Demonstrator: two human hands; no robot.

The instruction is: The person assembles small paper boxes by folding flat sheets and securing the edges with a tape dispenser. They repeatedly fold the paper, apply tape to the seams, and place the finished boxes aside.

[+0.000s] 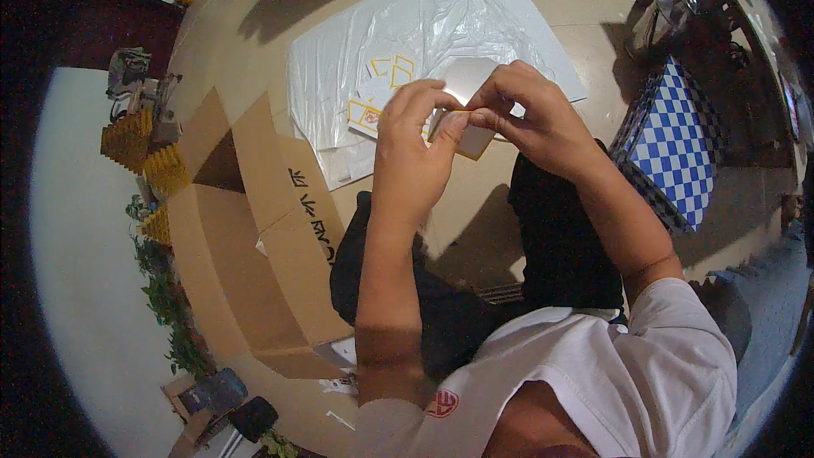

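Between my two hands is a small piece of white card with yellow edges (476,144), held up above my lap. The fingers and thumb of my left hand (415,140) pinch its left side. My right hand (538,119) grips its upper edge, its thumb and fingertips meeting those of the left. A pale, shiny white flap (468,76) shows just behind the fingers; whether it belongs to the same card I cannot tell. Beyond my left hand, several yellow-bordered white cards (398,72) lie loose, and a flat printed one (365,117) is close to my wrist.
A large white sheet with a wrinkled plastic cover (331,59) lies on the tiled floor under the cards. To the left stands an open cardboard box (292,195). At the right is a blue-and-white checkered box (674,153). Green plants (170,297) line the far left.
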